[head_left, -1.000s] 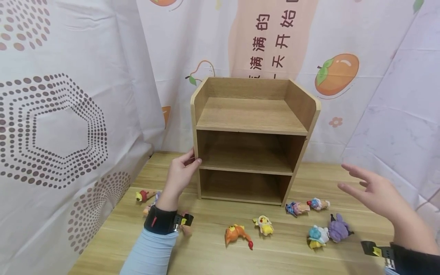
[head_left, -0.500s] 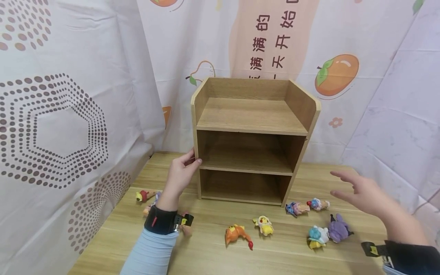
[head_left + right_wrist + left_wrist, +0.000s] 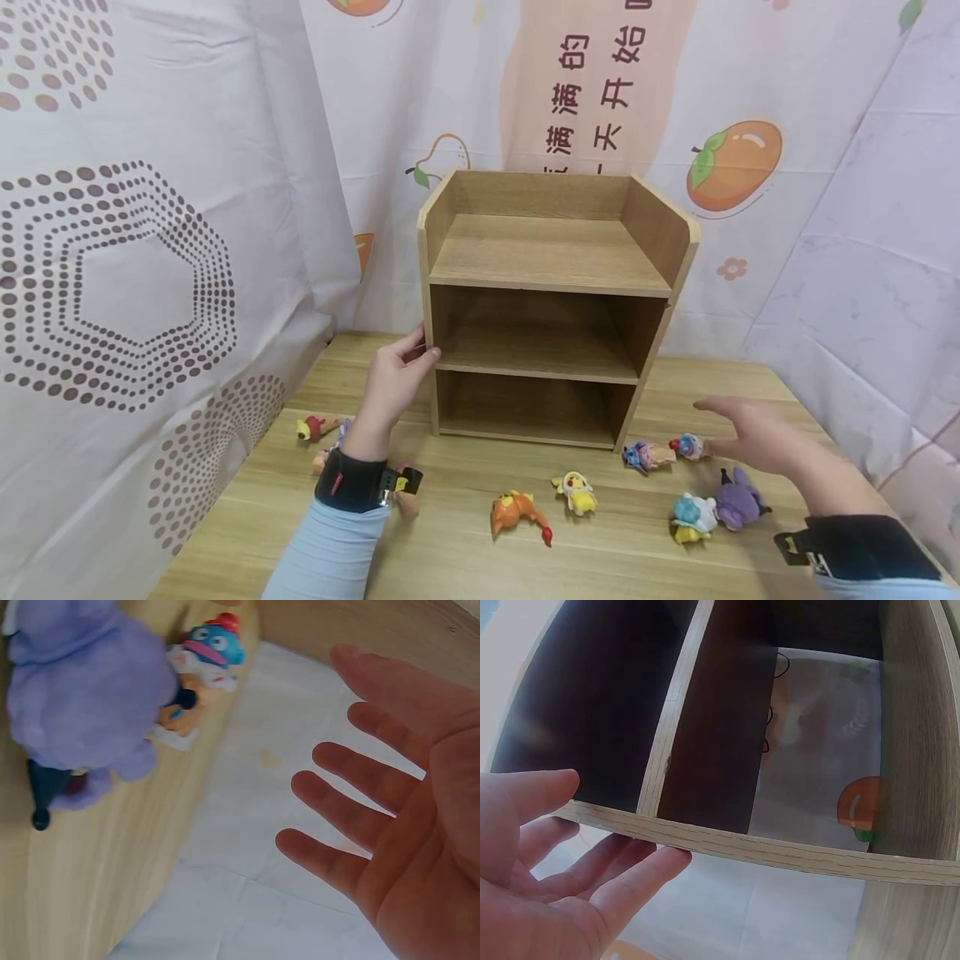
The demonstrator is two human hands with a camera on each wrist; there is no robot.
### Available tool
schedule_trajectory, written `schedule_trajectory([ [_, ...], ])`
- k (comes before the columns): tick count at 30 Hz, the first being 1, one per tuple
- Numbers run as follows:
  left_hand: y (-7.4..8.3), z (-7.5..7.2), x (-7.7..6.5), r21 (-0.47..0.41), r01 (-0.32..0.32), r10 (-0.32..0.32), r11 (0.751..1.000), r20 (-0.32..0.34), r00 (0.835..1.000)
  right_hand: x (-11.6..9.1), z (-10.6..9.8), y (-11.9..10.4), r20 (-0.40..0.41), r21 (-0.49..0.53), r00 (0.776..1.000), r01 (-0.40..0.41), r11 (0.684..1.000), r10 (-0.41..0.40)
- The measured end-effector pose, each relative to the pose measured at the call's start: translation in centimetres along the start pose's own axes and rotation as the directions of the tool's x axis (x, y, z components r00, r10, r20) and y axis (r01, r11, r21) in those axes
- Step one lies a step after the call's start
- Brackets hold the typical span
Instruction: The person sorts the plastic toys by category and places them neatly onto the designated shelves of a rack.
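Note:
A wooden shelf unit (image 3: 551, 283) stands upright on the table. My left hand (image 3: 393, 379) holds its left side panel, thumb at the front edge and fingers behind; the left wrist view shows this panel (image 3: 780, 851) between thumb and fingertips. My right hand (image 3: 768, 437) hovers with fingers extended, holding nothing. Just left of it lies a small blue-headed figurine with a red cap (image 3: 687, 446), partly covered by the hand in the head view. A purple toy figure (image 3: 738, 502) lies in front of that hand and looks large in the right wrist view.
A blue-and-pink figurine (image 3: 645, 456) lies by the shelf's right corner. Nearer are a white, teal and yellow toy (image 3: 693, 518), a yellow figurine (image 3: 577, 493) and an orange one (image 3: 513, 510). More small figurines, including a red-and-yellow one (image 3: 310, 428), lie around my left forearm.
My right hand has moved left and down, from the table's right side to beside the blue-headed figurine. My left hand stays on the shelf panel, and the toys have not moved.

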State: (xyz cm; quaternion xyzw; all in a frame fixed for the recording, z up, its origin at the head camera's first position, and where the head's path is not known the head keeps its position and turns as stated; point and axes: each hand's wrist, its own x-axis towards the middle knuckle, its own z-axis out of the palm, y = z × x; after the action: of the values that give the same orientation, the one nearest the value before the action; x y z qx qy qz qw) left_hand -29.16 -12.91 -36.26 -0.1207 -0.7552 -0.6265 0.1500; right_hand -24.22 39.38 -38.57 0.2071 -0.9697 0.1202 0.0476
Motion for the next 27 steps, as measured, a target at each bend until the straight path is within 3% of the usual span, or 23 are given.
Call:
schedule_trajectory([
  [14, -0.4, -0.1, 0.1, -0.001, -0.007, 0.007, 1.000, -0.003, 1.000, 1.6, 2.7, 0.6, 0.152, -0.031, 0.988, 0.031, 0.999, -0.026],
  [27, -0.2, -0.2, 0.1, 0.020, -0.002, 0.001, 1.000, 0.006, 1.000, 2.5, 2.9, 0.3, 0.229, -0.054, 0.973, 0.000, 0.999, 0.013],
])
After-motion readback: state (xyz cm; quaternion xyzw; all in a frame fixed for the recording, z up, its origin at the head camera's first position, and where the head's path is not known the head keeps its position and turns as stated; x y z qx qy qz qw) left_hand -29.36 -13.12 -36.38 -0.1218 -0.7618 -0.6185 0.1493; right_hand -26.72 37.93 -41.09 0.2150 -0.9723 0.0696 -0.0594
